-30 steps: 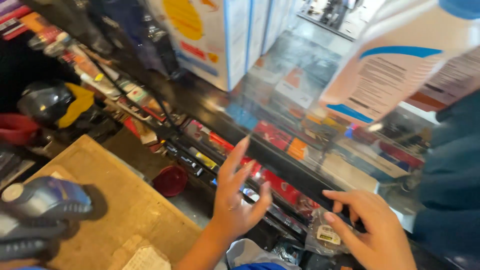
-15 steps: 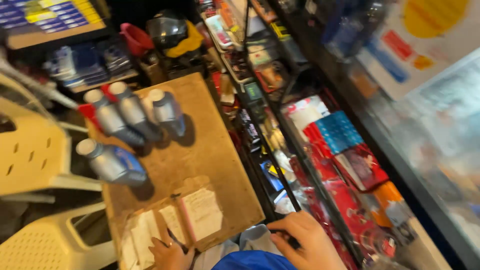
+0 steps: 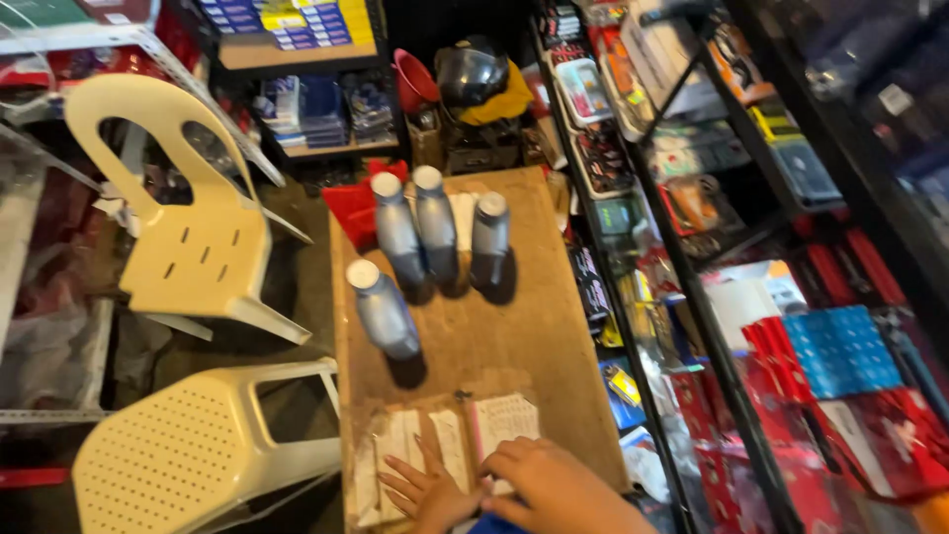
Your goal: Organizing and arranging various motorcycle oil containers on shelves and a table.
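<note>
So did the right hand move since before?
Yes. The right hand slid left off the shelf side onto the wooden table, beside the left hand on the papers.

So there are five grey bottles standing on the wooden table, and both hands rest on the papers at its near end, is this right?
Not quite: the head view shows four grey bottles standing on the wooden table, not five. The rest holds: the left hand and the right hand rest on the papers at its near end.
</note>
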